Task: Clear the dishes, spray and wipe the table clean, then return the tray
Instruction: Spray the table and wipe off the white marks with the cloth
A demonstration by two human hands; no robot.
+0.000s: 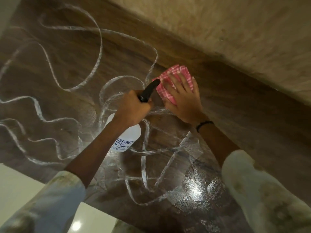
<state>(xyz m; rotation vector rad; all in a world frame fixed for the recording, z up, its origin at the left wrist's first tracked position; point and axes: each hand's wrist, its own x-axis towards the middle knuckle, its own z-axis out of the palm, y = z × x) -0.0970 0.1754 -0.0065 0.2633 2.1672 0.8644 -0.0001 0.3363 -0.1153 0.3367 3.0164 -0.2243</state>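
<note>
Two hands over a dark wood-grain tabletop [55,52], seen from the head cam. Left hand [133,110]: grip closed round the black trigger head of a spray bottle [125,137], fingers curled at the neck, nozzle pointing up-right toward the cloth. Bottle body white, translucent, w/ blue printed text, partly hidden under the left forearm. Right hand [182,96]: fingers straight and spread, palm pressing flat on a pink-and-white checked cloth [175,73]; grip not closed on anything. Cloth lies folded on the tabletop near its far edge, just beside the nozzle tip. Thin dark band [204,125] on the right wrist. Both arms in pale sleeves [262,190] pushed up the forearms.

Wet streaks [94,71] loop and wave across the tabletop, left and centre; broader shiny wet patch near the bottom, approx. between the two arms, w/ a bright light glare. Beige textured wall [235,27] runs along the tabletop's far side. Pale glossy floor [20,185] shows at lower left.
</note>
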